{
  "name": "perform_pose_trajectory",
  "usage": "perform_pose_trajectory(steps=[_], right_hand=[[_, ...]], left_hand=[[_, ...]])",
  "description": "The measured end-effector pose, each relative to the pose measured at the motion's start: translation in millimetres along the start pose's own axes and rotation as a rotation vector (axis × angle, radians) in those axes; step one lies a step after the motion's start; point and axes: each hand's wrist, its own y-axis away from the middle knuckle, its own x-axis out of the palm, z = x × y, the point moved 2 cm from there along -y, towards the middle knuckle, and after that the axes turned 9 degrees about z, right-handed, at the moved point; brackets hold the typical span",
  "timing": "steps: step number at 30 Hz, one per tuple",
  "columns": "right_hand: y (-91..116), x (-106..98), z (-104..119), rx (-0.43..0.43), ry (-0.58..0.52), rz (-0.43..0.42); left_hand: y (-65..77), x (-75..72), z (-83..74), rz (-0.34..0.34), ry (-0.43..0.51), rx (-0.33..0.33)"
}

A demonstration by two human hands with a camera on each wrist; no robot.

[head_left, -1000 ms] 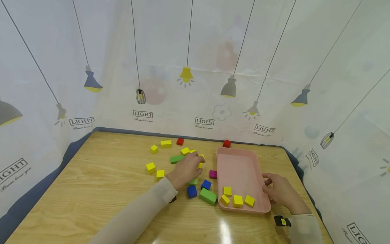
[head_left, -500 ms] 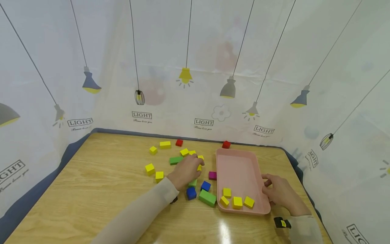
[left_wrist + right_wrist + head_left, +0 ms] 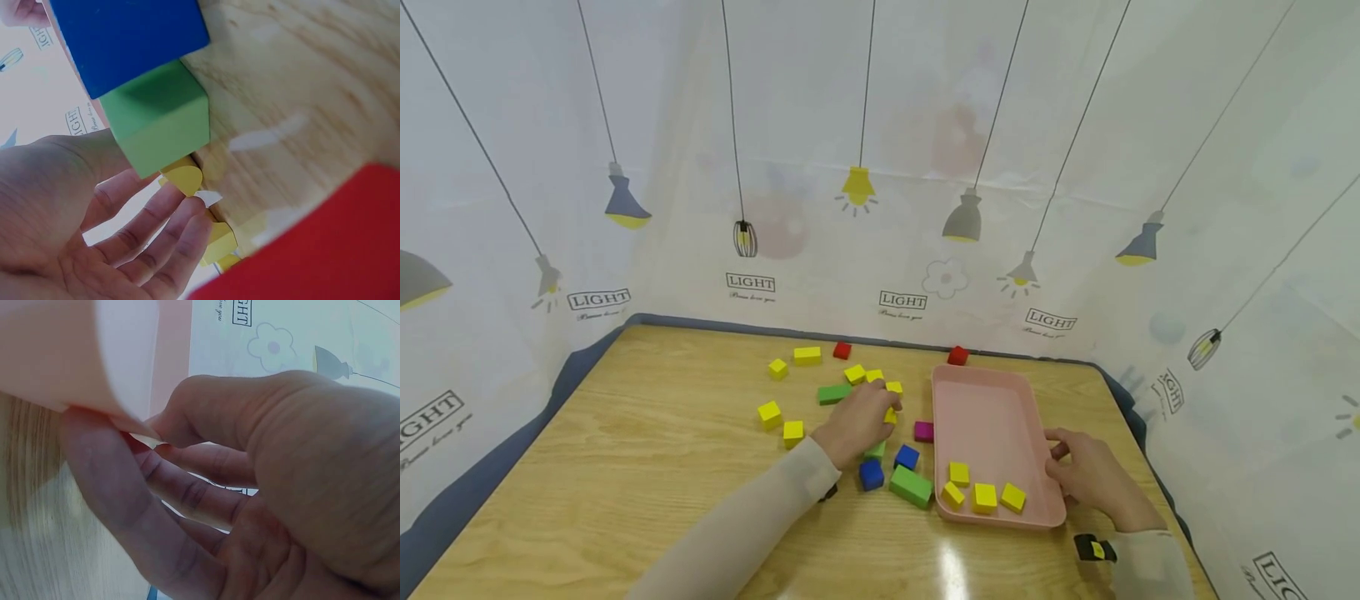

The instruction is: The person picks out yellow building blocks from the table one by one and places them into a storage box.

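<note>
My left hand (image 3: 859, 421) reaches over a cluster of blocks, with a yellow block (image 3: 891, 415) between its thumb and fingers. In the left wrist view, fingertips meet a yellow round-ended block (image 3: 184, 179), while a green block (image 3: 164, 119) hides the thumb tip. A blue block (image 3: 134, 40) looms closer to that camera. On the right, my right hand (image 3: 1092, 472) grips the side rim of a pink tray (image 3: 988, 392). The right wrist view has the thumb and fingers pinching the tray's rim (image 3: 128, 394). Several yellow blocks (image 3: 985, 497) lie in the tray's near end.
Loose yellow blocks (image 3: 770, 415), a green block (image 3: 912, 487), a blue block (image 3: 871, 475) and a magenta block (image 3: 923, 431) lie left of the tray. Red blocks (image 3: 957, 356) sit near the back edge. A printed curtain (image 3: 820, 250) surrounds the wooden table (image 3: 625, 467).
My left hand shifts only slightly around the yellow block. The right hand and the tray stay in place, and the head view sways a little.
</note>
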Motion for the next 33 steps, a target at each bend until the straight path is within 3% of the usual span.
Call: perform_pose_trajectory(steps=[10, 33], right_hand=[[-0.9, 0.8, -0.6, 0.004, -0.019, 0.005], [1.6, 0.7, 0.4, 0.01, -0.047, 0.011]], left_hand=[[1.9, -0.8, -1.0, -0.011, 0.008, 0.018], [3.0, 0.1, -5.6, -0.055, 0.045, -0.008]])
